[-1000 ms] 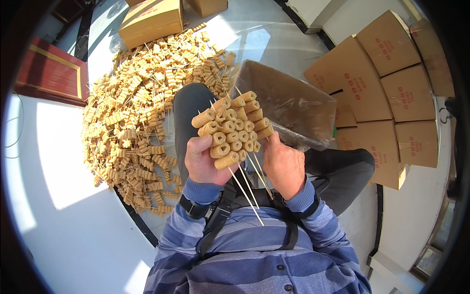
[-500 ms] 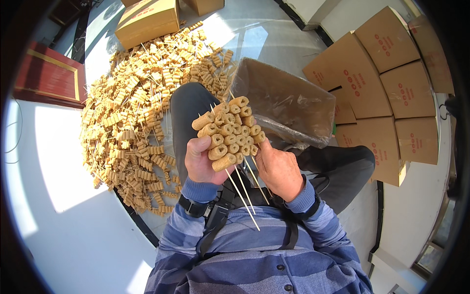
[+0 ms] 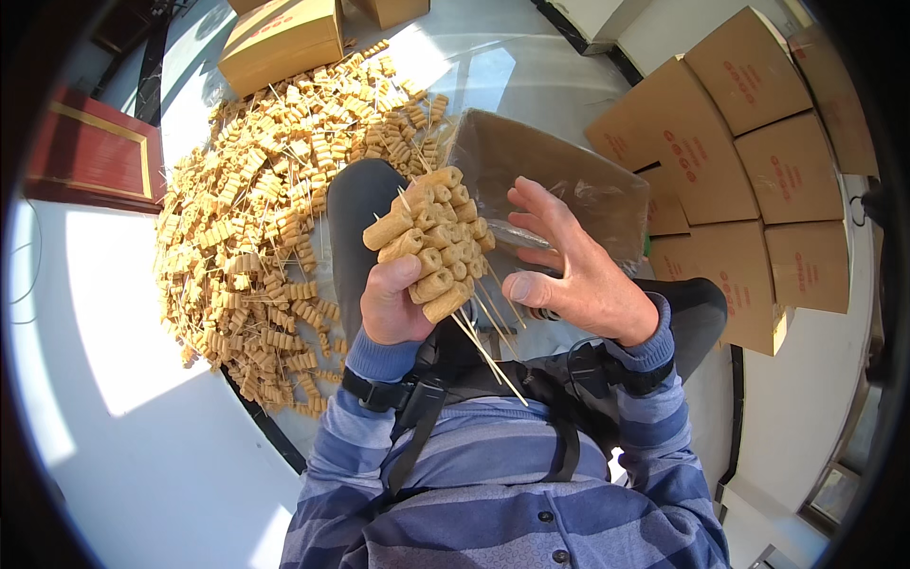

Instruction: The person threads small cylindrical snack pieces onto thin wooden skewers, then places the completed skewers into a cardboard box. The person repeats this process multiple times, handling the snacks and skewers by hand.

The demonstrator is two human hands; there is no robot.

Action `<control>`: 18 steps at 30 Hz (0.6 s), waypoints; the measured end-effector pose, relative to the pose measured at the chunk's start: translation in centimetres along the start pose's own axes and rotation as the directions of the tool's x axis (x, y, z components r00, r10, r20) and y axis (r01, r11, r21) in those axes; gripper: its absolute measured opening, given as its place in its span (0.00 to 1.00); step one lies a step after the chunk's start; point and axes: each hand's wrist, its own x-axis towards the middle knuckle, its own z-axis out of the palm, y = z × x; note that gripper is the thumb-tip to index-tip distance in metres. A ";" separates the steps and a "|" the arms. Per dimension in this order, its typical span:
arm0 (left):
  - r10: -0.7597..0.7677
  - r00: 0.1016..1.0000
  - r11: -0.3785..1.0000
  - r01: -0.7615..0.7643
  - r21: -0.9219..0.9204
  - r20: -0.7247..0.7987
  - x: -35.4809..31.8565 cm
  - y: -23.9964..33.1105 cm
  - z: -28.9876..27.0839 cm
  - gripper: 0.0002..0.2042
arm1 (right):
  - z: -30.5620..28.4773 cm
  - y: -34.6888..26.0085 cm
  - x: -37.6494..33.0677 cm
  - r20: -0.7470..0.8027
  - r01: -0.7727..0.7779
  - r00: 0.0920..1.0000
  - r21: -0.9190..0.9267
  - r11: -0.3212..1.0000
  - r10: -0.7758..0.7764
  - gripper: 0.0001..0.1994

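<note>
A bundle of skewers (image 3: 438, 239) threaded with short, hollow golden-brown rolls is in my left hand (image 3: 391, 302), whose thumb presses its near side. Several bare wooden sticks stick out below the bundle toward my lap. My right hand (image 3: 592, 284) is just to the right of the bundle, apart from it, with its fingers spread and nothing in them. Part of my left hand is hidden behind the rolls. Beyond my right hand stands an open carton (image 3: 540, 156) lined with clear plastic film.
A large heap of similar skewers (image 3: 256, 228) spreads over the floor on my left. Closed cardboard boxes (image 3: 711, 171) are stacked at the right, and another box (image 3: 284, 43) stands behind the heap. A dark red wooden panel (image 3: 90, 152) is at the far left.
My right hand has let go of the bundle, moved right and opened its fingers. The bundle has tilted and shifted slightly left in my left hand.
</note>
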 end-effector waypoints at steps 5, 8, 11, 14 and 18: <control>0.004 1.000 0.999 -0.004 0.046 -0.013 0.2 -0.4 0.8 0.41 | 4.1 -0.1 3.6 -0.046 0.119 0.991 -0.109 0.987 -0.125 0.60; -0.004 0.995 0.999 0.008 0.039 -0.095 0.3 -0.3 0.7 0.39 | 4.6 0.3 4.4 -0.090 0.082 0.992 -0.090 0.993 -0.090 0.59; -0.003 1.000 0.998 0.004 0.058 -0.021 1.0 -0.3 0.4 0.37 | 4.1 0.5 4.8 -0.103 0.068 0.992 -0.021 0.997 -0.070 0.57; 0.068 0.998 0.996 -0.067 0.062 -0.012 1.7 -1.1 0.8 0.37 | 3.8 0.7 5.0 -0.112 0.044 0.993 0.043 0.998 -0.039 0.55; 0.129 0.989 0.980 -0.117 0.161 -0.068 2.4 -1.3 1.6 0.41 | 4.0 0.6 5.6 -0.106 0.052 0.993 -0.031 0.998 -0.055 0.53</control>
